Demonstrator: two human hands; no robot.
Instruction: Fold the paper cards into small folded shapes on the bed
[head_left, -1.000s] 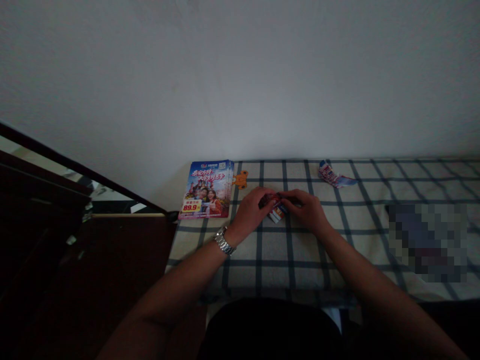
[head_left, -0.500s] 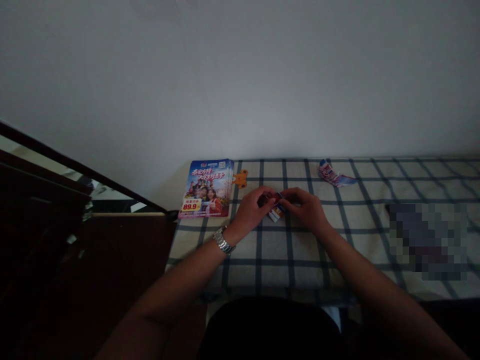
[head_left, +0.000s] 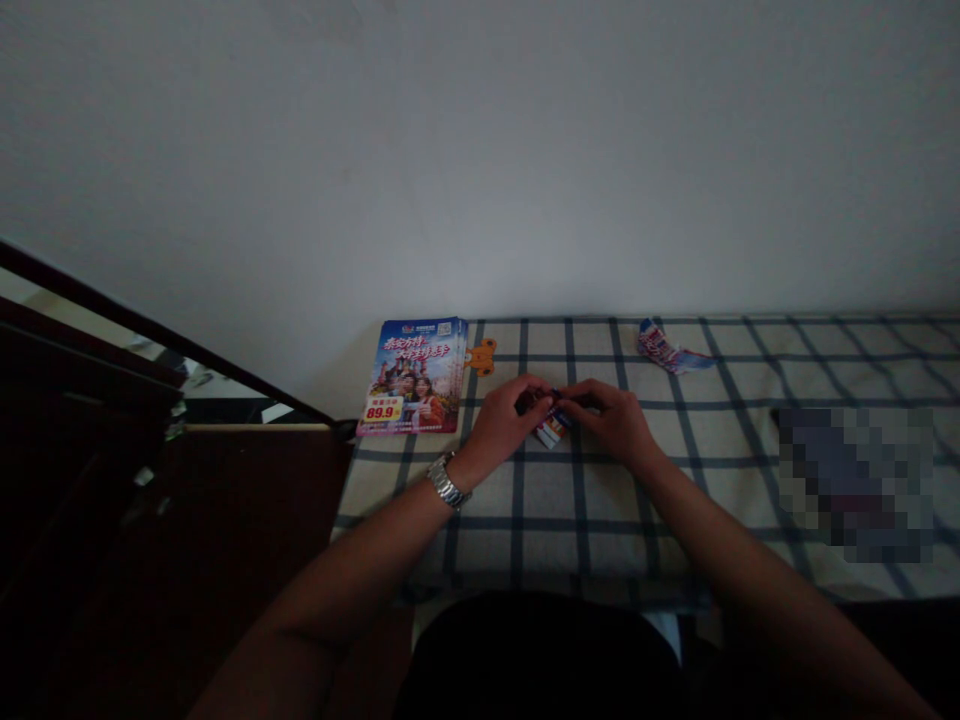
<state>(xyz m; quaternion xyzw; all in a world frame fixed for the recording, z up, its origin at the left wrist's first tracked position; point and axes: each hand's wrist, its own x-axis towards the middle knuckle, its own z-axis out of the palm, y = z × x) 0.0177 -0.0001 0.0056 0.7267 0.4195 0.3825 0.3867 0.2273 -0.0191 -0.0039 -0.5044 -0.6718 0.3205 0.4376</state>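
A small folded piece of printed paper [head_left: 552,430] is pinched between my two hands above the checked tablecloth [head_left: 547,490]. My left hand [head_left: 517,408], with a metal watch on its wrist, grips the paper's left side between thumb and fingers. From the other side my right hand [head_left: 606,412] pinches its upper right part. The fingers cover most of the paper; only its lower end shows, in white, blue and yellow. Left of my hands lies a stack of printed flyers [head_left: 411,378], with an orange bear-shaped piece [head_left: 481,357] beside it.
A crumpled, folded flyer [head_left: 670,350] lies toward the back, right of my hands. A blurred-out dark object [head_left: 847,490] sits at the right. The wall [head_left: 525,160] runs along the table's far edge. A dark rail [head_left: 165,340] slopes down at the left.
My fingers have shifted slightly on the paper, and its visible lower end has turned a little. Nothing else on the table has moved.
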